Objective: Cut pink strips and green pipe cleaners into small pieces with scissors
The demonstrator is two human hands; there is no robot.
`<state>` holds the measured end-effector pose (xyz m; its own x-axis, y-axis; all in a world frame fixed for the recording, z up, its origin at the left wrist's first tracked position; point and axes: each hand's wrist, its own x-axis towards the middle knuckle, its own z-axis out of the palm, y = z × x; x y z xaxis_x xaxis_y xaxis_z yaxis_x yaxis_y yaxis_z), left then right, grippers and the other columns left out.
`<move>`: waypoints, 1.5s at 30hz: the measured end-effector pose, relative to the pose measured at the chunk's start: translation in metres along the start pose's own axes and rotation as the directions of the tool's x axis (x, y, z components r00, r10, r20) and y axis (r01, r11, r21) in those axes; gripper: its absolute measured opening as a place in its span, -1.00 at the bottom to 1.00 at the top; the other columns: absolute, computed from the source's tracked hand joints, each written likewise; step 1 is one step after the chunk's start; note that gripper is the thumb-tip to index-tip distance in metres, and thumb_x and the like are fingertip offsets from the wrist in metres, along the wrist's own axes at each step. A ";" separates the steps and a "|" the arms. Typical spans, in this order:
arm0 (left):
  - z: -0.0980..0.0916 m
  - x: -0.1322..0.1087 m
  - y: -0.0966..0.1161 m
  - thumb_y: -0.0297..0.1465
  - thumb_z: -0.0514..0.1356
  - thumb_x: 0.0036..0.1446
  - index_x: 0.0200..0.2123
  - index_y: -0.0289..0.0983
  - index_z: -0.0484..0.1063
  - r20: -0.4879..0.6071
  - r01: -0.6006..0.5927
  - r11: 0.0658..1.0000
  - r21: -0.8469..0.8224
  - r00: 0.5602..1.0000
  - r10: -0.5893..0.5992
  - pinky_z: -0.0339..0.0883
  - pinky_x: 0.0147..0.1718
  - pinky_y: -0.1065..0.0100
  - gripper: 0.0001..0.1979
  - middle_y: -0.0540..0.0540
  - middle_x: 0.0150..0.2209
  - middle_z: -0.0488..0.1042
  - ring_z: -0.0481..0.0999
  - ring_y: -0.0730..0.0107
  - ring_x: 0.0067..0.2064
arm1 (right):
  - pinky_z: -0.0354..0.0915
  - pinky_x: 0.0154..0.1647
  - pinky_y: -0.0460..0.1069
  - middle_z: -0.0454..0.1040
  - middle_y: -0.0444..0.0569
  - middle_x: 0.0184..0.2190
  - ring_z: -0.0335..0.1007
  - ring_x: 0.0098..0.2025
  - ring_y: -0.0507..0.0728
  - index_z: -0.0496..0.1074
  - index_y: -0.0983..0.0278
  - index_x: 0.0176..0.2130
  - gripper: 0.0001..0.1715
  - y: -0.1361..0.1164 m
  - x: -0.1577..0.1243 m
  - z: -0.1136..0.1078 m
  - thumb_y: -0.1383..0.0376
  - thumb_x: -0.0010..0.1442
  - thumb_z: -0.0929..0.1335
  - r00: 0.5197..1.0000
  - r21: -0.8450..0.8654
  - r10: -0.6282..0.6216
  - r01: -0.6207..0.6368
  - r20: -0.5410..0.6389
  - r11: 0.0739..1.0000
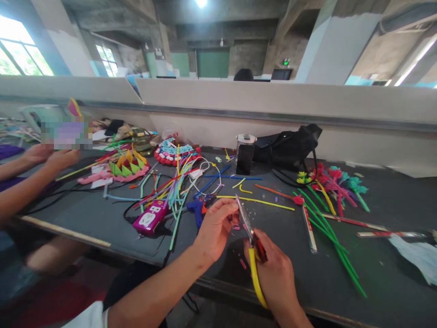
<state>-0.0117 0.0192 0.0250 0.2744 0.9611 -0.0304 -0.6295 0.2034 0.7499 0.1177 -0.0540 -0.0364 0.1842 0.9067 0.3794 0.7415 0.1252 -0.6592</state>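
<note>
My right hand (275,269) grips a pair of scissors (253,255) with yellow handles, a red part showing inside the grip. Their blades point up and away from me, and the tips lie against the fingertips of my left hand (218,225). Thumb and forefinger of that left hand are pinched together; whatever is between them is too small to make out. Small pink scraps (242,263) are scattered on the dark table (218,269) below. Just beyond my left hand lies a blue glue gun (195,210), partly covered by the hand.
Loose pipe cleaners (177,196) and a magenta box (150,219) lie left. Green stems (332,237) and fuzzy flowers (341,184) lie right. A phone (244,159) leans before a black bag (290,146). Another person's hands (63,157) work at far left.
</note>
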 end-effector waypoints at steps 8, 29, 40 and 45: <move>-0.002 0.000 -0.002 -0.46 0.27 0.02 -0.41 -0.32 0.45 0.021 0.013 1.000 -0.016 1.000 -0.013 0.21 -0.45 0.46 -0.95 0.03 -0.47 0.36 0.31 0.57 -0.47 | 0.29 -0.44 -0.10 0.50 -0.13 -0.46 0.41 -0.49 0.06 0.47 0.21 -0.11 -0.68 -0.001 -0.001 0.002 0.16 0.21 0.27 0.999 0.051 0.038 -0.039 0.017 0.998; -0.009 -0.001 -0.024 -0.47 0.20 -0.19 -0.54 -0.33 0.40 0.089 0.356 0.831 0.426 0.898 -0.431 0.11 -0.52 0.45 -0.95 0.04 -0.58 0.32 0.26 0.56 -0.55 | 0.22 -0.63 -0.14 0.47 -0.13 -0.43 0.34 -0.55 0.01 0.35 0.22 -0.01 -0.42 0.002 0.017 -0.019 0.09 0.01 0.46 0.937 0.659 0.338 -0.308 0.086 0.686; -0.010 -0.004 -0.031 -0.47 0.16 -0.10 -0.46 -0.29 0.40 0.200 -0.086 0.595 0.799 0.971 -0.127 0.10 -0.46 0.43 -0.94 0.05 -0.52 0.35 0.27 0.50 -0.47 | 0.22 -0.65 -0.13 0.46 -0.16 -0.45 0.27 -0.62 -0.01 0.36 0.23 -0.04 -0.44 0.009 0.019 -0.018 0.09 -0.01 0.46 0.934 0.586 0.347 -0.328 0.085 0.741; -0.008 -0.010 -0.027 -0.50 0.15 -0.02 -0.48 -0.27 0.39 0.403 -0.395 0.283 0.874 0.915 0.030 0.10 -0.41 0.42 -0.94 0.01 -0.47 0.37 0.32 0.44 -0.39 | 0.21 -0.67 -0.13 0.44 -0.18 -0.49 0.23 -0.64 -0.02 0.35 0.23 -0.05 -0.41 0.009 0.019 -0.018 0.08 -0.05 0.48 0.922 0.617 0.369 -0.358 0.116 0.700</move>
<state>-0.0031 0.0051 0.0002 0.5250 0.8100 0.2611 0.3495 -0.4849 0.8017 0.1395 -0.0429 -0.0229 0.3689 0.9289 0.0311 0.0551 0.0115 -0.9984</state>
